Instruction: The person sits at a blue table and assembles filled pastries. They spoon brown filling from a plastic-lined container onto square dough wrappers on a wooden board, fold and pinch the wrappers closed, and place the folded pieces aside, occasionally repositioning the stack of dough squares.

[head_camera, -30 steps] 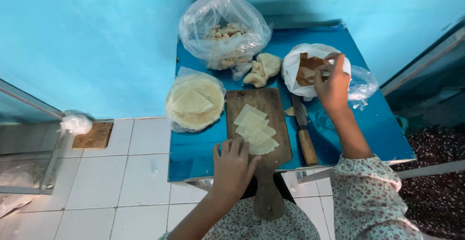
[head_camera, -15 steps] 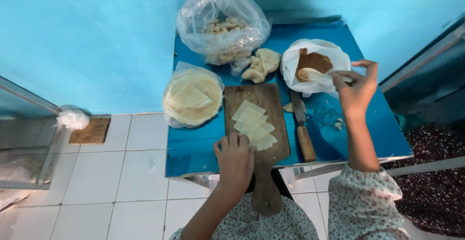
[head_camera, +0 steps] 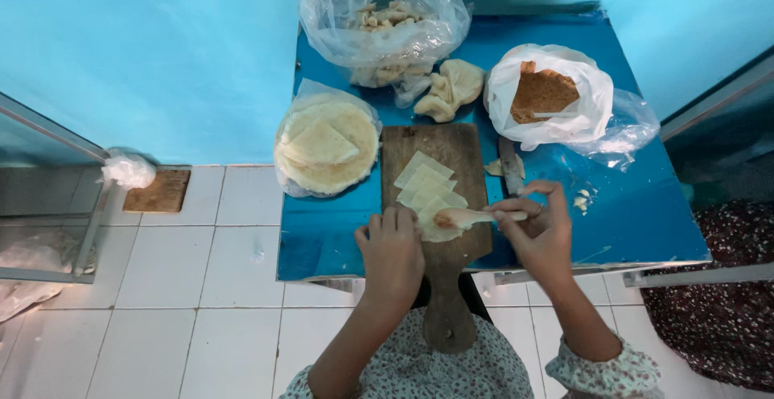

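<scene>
- Two bare hands work at the near edge of a glossy blue rectangular surface (head_camera: 339, 234), over a brown wooden cutting board with a long handle (head_camera: 439, 145) that overhangs that near edge.
- Left hand (head_camera: 393, 254): fingers lie flat on the board's near end, pressing a pale round dough wrapper (head_camera: 439, 232); its grip is wide, closed on nothing.
- Right hand (head_camera: 542, 228): its grip is narrow, pinched on the handle of a pale spoon (head_camera: 474, 218), whose bowl rests on the wrapper, touching it.
- Several pale square dough sheets (head_camera: 423, 181) lie fanned mid-board, just beyond the spoon.
- One dark-handled knife (head_camera: 509, 167) lies just beside the board's right edge, with dough scraps near it.
- Left edge: a stack of round flat wrappers in clear plastic (head_camera: 326, 145) sits just beside the board and reaches the surface's left edge.
- Far edge: a clear plastic bag of folded pastries (head_camera: 383, 16) against the turquoise wall; a lump of pale dough (head_camera: 451, 85) just beside it.
- Far right corner: a white plastic bag holding brown filling (head_camera: 548, 97), with crumpled clear plastic trailing rightward.
- Open room: a bare strip of blue along the near left corner, and a wider bare patch at the near right corner, right of the right hand.
- Below the left edge, white floor tiles (head_camera: 201, 286) lie open.
</scene>
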Demonstrator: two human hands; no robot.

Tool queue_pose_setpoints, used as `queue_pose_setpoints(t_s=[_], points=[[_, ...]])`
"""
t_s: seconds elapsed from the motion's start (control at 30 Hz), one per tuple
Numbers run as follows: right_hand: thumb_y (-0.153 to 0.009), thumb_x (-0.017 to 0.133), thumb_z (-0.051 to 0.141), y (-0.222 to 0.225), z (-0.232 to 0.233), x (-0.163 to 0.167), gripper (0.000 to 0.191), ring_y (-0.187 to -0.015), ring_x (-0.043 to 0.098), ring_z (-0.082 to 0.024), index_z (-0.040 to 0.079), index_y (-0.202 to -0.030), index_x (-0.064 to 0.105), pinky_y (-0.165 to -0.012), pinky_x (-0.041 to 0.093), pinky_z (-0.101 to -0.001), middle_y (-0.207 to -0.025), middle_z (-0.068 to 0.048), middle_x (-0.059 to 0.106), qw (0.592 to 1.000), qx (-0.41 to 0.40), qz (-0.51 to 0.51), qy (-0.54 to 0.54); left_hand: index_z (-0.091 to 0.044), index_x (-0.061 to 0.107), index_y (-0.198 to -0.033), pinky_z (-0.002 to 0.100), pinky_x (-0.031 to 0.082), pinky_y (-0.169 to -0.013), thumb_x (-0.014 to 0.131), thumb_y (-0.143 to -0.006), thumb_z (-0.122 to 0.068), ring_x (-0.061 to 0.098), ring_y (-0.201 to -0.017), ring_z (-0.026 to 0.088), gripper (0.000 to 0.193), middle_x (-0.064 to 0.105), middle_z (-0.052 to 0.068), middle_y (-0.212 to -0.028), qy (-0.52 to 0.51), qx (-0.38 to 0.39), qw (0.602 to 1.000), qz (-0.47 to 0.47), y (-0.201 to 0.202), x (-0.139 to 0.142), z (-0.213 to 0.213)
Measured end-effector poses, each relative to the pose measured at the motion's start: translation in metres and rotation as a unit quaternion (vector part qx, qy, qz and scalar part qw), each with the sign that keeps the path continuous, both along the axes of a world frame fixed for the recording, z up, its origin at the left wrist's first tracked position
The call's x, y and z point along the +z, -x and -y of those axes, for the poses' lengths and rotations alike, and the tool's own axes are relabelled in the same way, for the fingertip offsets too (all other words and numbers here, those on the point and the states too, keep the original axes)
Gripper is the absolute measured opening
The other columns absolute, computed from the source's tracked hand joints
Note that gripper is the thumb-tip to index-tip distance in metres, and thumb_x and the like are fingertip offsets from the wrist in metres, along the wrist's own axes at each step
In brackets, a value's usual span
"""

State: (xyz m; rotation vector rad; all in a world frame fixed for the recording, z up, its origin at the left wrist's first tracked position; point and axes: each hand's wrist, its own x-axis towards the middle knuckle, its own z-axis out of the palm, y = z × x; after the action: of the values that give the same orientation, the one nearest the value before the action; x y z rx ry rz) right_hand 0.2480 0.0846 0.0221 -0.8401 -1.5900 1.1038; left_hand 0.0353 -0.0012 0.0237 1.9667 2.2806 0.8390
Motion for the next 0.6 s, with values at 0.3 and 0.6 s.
queue_pose_setpoints(t_s=[0.3, 0.6], points=[[-0.093, 0.070, -0.012, 0.006, 0.019, -0.012, 0.037, -0.097, 0.076, -0.020, 0.001, -0.116, 0.044, -0.078, 0.061, -0.0288, -0.106, -0.015, 0.077, 0.953, -0.051, 0.139, -0.266, -0.009, 0.063, -0.102, 0.048, 0.037, -0.084, 0.072, -0.087, -0.021, 0.053, -0.100, 0.029, 0.020, 0.057, 0.009, -0.103, -0.010, 0.014, 0.999, 0.039, 0.005, 0.005, 0.004], [-0.079, 0.068, -0.012, -0.020, 0.021, -0.021, 0.045, -0.075, 0.067, -0.020, 0.013, -0.116, 0.076, -0.062, 0.054, -0.0299, -0.097, -0.009, 0.070, 0.901, -0.046, 0.316, -0.294, -0.008, 0.063, -0.104, 0.047, 0.037, -0.083, 0.072, -0.087, -0.020, 0.053, -0.099, 0.030, 0.023, 0.056, 0.010, -0.102, -0.017, 0.010, 0.999, 0.050, 0.004, 0.007, 0.005]])
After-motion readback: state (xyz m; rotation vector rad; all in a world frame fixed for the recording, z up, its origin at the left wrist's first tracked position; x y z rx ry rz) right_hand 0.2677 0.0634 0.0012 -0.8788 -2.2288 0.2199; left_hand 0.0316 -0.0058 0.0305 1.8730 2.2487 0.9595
